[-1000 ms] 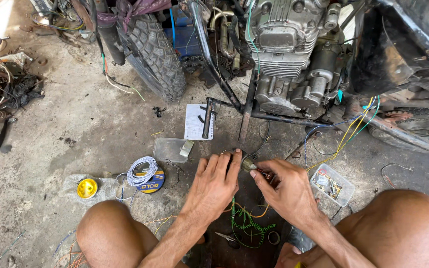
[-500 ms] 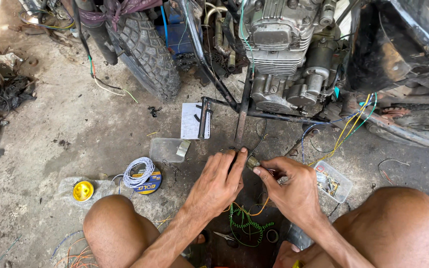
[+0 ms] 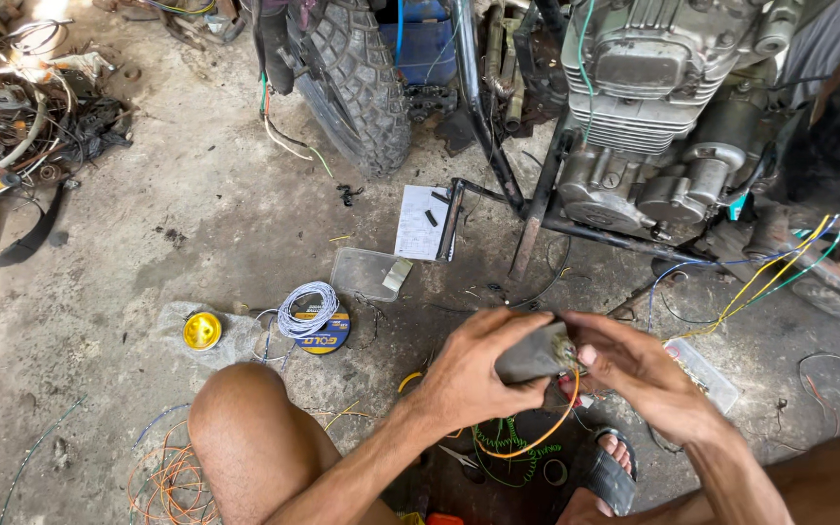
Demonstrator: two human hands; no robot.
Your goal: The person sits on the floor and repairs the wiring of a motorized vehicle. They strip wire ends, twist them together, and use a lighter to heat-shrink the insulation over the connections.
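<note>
Far left of the hands: tangle of scrap wire and belts on the concrete. Nearer, left of the left hand: yellow tape roll (image 3: 201, 331), white wire coil (image 3: 307, 309) resting on a flat spool, loose orange wire (image 3: 172, 481) beside the bare knee. Up and left of the hands: clear plastic box (image 3: 367, 273) and a sheet of paper (image 3: 422, 222) at the foot of the motorcycle stand; front tyre (image 3: 357, 83) beyond.

Change from the earlier views: both hands were low at floor level, pinching something small between them. Now they are raised and closer to the camera, and a dark grey block (image 3: 534, 358) sits between them. Judged: work has moved from picking up to handling the block in the air.

Left hand (image 3: 473, 374): clenched around the block, thumb on top. Block's long axis runs roughly left-right, slightly up to the right; its right end, with wires, points at the right hand. An orange wire (image 3: 537, 442) loops down from that end.

Right hand (image 3: 648, 374): fingers curled at the block's wired end, touching it; exact pinch hidden.

Right and above: engine (image 3: 634, 146), coloured wires (image 3: 760, 282) trailing down
</note>
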